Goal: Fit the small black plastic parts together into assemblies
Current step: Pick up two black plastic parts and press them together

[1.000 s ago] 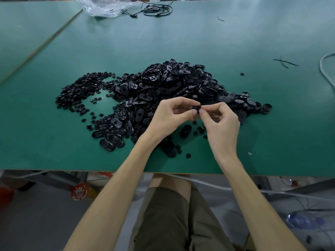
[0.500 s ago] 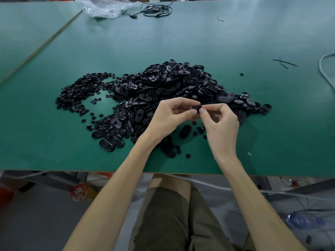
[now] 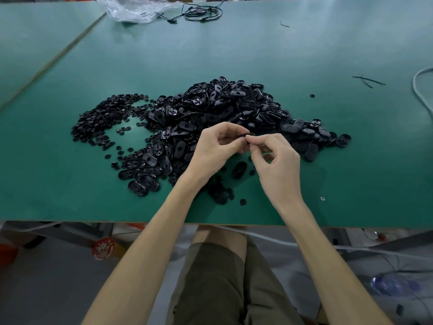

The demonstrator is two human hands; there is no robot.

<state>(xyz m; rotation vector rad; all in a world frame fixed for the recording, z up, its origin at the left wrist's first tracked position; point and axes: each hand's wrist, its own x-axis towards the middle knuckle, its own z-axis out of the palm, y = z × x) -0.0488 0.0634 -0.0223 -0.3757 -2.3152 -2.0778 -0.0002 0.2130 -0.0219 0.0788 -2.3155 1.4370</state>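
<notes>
**Two hands pinch one small black part above the bench**

Near the middle of the frame the left hand (image 3: 214,152) and the right hand (image 3: 277,166) meet just above the green bench (image 3: 304,55). Between their fingertips is a small black part (image 3: 246,137). It is mostly hidden (only a dark edge shows), so I cannot tell if it is one piece or two. The grip of the left hand is clamped on it with thumb and forefinger. The grip of the right hand pinches the same part from the other side, with its other fingers curled.

Behind the hands, at the centre of the frame, lies a big pile of oval black parts (image 3: 222,106). To the left of it, touching its edge, is a flatter heap of small round black parts (image 3: 100,118). A few loose pieces (image 3: 221,195) lie on the bench under the wrists, near the front edge.

At the upper left of the frame is a clear plastic bag (image 3: 136,8), and just beside it a coiled black cable (image 3: 202,12). At the right edge a white cable (image 3: 418,87) curves, with thin black strips (image 3: 367,79) near it. Below the bench edge the olive shorts (image 3: 222,277) of the person are seen
</notes>
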